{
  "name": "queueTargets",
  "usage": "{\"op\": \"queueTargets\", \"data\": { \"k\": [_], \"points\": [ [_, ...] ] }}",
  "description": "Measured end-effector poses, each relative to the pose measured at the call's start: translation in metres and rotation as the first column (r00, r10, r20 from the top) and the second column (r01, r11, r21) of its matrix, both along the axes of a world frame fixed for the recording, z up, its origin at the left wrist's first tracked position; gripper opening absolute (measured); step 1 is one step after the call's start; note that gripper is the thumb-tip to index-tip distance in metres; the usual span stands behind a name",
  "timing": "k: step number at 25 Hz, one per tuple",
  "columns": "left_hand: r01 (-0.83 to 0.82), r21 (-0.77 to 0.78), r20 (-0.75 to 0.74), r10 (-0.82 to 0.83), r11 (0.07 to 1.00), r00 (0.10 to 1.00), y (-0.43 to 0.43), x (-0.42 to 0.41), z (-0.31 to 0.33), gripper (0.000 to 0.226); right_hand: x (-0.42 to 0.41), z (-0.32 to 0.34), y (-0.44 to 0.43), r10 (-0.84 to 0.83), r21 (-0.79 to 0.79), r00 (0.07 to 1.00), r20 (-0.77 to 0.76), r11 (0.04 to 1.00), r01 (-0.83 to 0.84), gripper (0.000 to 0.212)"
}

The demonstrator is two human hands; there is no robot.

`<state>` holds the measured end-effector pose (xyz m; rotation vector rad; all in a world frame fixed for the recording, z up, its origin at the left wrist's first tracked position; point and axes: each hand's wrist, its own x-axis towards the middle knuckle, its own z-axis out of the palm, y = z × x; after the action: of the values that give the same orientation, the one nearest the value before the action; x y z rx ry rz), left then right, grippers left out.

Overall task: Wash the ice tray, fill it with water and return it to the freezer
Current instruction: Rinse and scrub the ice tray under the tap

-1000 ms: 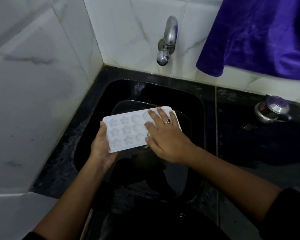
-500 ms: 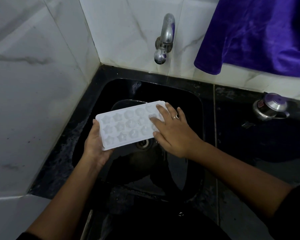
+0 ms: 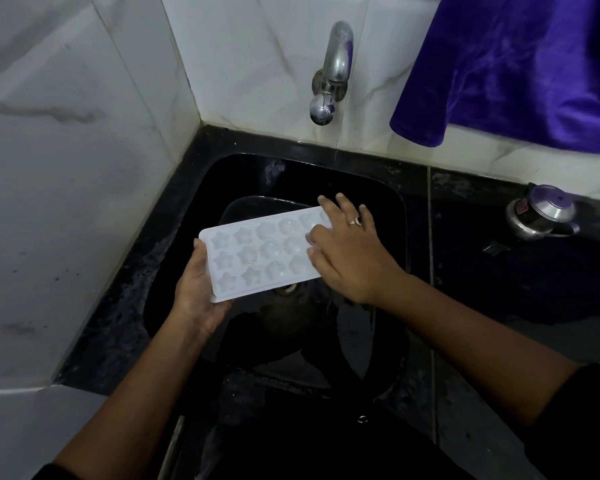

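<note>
— What is counted over the sink?

— One white ice tray is seen, held above the black basin, over the drain. Two hands are seen, one chrome tap on the tiled wall, one purple cloth hung at the upper right, and one small metal pot set on the black counter to the right, well apart from the tray.

— And the cavities?

— Three rows are shown. Fourteen moulds can be counted uncovered; the rest are hidden under the right hand. Star shapes are found toward the left end, rounder ones toward the right.

— How is the tray laid?

— Its open face is turned up toward the camera. Its long axis is run left to right, with the right end raised slightly toward the back wall, under the tap.

— How are the hands placed?

— The left end is gripped by the left hand, thumb on the short edge and palm beneath. The right hand is laid flat on the right end, fingers spread and pressed on the cavities; a ring is worn on one finger.
</note>
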<state>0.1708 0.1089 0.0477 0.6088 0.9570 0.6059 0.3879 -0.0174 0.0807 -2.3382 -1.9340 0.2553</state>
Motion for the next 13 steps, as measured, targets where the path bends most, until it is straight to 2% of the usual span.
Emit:
{"op": "queueTargets", "data": {
  "k": [3, 8, 13],
  "points": [
    [-0.020, 0.006, 0.006, 0.020, 1.000, 1.000, 0.003, -0.001, 0.001, 0.070, -0.005, -0.003, -0.004, 0.056, -0.016, 0.998, 0.019, 0.998, -0.055, 0.059],
    [-0.007, -0.006, 0.000, 0.007, 1.000, 1.000, -0.003, -0.001, 0.001, 0.069, -0.001, 0.003, 0.001, 0.014, -0.017, 1.000, 0.002, 1.000, -0.014, 0.051],
    [-0.012, -0.018, 0.014, 0.012, 1.000, 1.000, -0.006, 0.001, 0.003, 0.068, -0.001, 0.004, 0.000, 0.036, -0.014, 0.999, 0.017, 0.999, -0.036, 0.056]
  ]
}}
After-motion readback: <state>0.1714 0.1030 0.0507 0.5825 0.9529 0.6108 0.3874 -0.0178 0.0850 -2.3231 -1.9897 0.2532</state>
